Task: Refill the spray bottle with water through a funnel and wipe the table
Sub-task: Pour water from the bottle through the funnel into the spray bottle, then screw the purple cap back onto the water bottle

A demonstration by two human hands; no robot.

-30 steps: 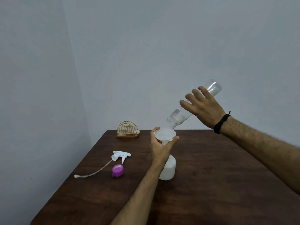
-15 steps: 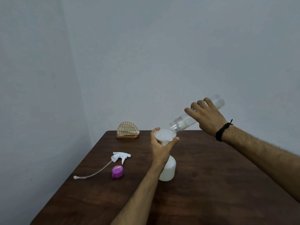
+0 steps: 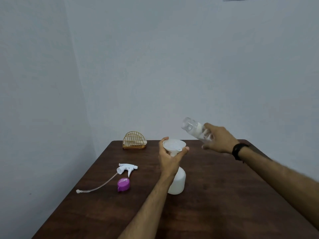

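Two grips: funnel (image 3: 174, 145), clear bottle (image 3: 196, 129)

Spray bottle (image 3: 177, 184) neck hidden behind left hand (image 3: 170, 158). Clear bottle (image 3: 196, 129) base and right hand (image 3: 218, 139) motion-blurred. Tabletop (image 3: 215, 195) cropped at bottom edge.

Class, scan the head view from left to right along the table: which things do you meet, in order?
Tube end → purple cap → trigger head → napkin holder → funnel held by left hand → clear bottle in right hand.
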